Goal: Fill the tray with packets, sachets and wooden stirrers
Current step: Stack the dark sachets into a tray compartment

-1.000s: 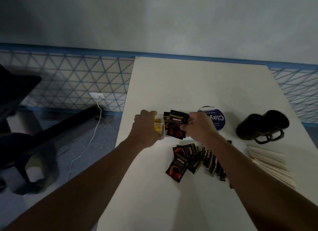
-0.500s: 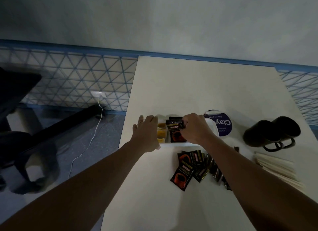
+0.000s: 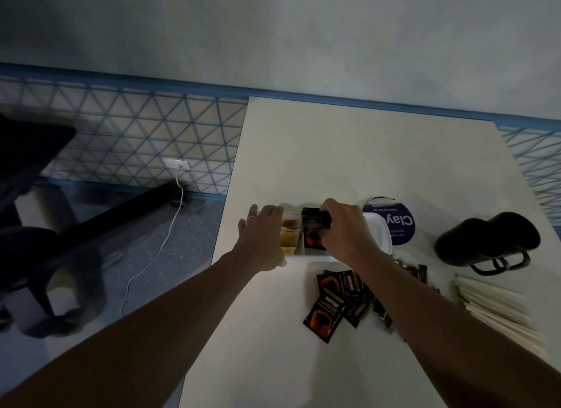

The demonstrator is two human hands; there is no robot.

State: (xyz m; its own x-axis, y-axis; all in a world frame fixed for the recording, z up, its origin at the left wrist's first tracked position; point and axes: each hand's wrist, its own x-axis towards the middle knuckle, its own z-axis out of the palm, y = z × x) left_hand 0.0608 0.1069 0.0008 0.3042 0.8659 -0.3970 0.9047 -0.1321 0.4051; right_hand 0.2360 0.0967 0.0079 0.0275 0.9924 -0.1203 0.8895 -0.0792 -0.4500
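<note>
A white tray (image 3: pixel 379 234) with compartments sits on the white table (image 3: pixel 349 152). My left hand (image 3: pixel 261 237) rests with straight fingers on the tray's left end, next to yellow sachets (image 3: pixel 288 234) in the left compartment. My right hand (image 3: pixel 343 231) grips a stack of black coffee packets (image 3: pixel 312 230) and holds them down in the middle compartment. Loose black coffee packets (image 3: pixel 331 307) lie on the table in front of the tray. Wooden stirrers (image 3: pixel 498 307) lie in a pile at the right.
A round purple-labelled container (image 3: pixel 394 225) stands just behind the tray's right end. Two dark mugs (image 3: pixel 485 240) lie further right. The table's left edge runs just beside my left hand, with the floor, a white cable (image 3: pixel 151 262) and a dark chair (image 3: pixel 36 225) beyond.
My right hand has lowered the stack of coffee packets from above the tray down into its middle compartment. My left hand opened and slid along the tray's left end.
</note>
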